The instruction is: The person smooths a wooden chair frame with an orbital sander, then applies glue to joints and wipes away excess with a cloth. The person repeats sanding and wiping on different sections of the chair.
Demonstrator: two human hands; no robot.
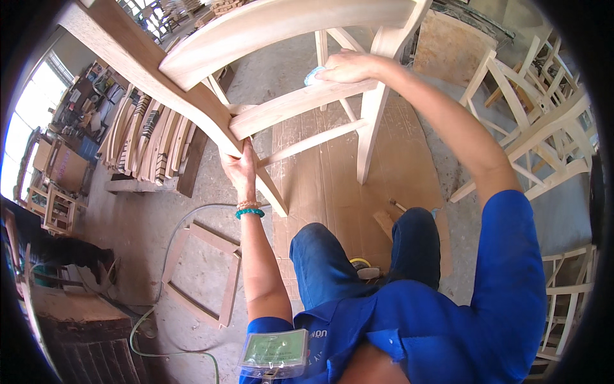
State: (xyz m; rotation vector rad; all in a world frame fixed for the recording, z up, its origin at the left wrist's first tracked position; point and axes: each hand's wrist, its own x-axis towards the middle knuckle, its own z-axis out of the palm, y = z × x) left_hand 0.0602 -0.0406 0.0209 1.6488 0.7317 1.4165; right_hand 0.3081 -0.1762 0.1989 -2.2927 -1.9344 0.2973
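A bare wooden chair frame (288,110) stands tilted in front of me, its curved top rail (281,35) nearest the top of the view. My left hand (240,169) grips the left leg just under the lower rail, some of its fingers hidden behind the wood. My right hand (350,66) is closed on a light blue-and-white pad (314,76), a cloth or abrasive sheet; I cannot tell which. It lies over the lower rail near its right end, close to the right post.
Cardboard (332,192) covers the floor beneath the chair. A wooden frame (203,275) and a hose (160,281) lie to the left. Curved wooden parts (150,134) are stacked on a pallet beyond. Unfinished chairs (537,121) stand at the right. A person's dark-clothed leg (70,253) shows far left.
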